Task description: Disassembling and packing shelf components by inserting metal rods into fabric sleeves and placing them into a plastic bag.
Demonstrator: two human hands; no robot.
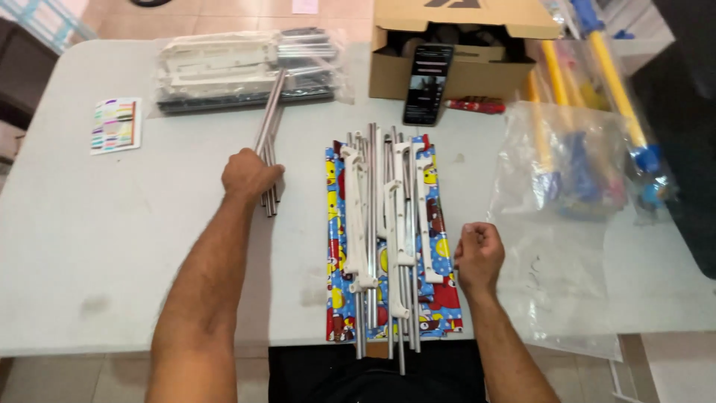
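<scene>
Fingers of my left hand (250, 175) are clenched around a bundle of metal rods (269, 142) toward the surface's far-left side, my right hand (477, 254) curled loosely beside the folded cloth-and-frame stack (388, 239) at the near edge; I judge sorting rods next needs a steady lift.

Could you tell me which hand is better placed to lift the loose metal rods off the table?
The left hand, I would judge: it already rests closed on the bundle of metal rods. The right hand is curled beside the colourful folded frame, well away from the rods.
</scene>
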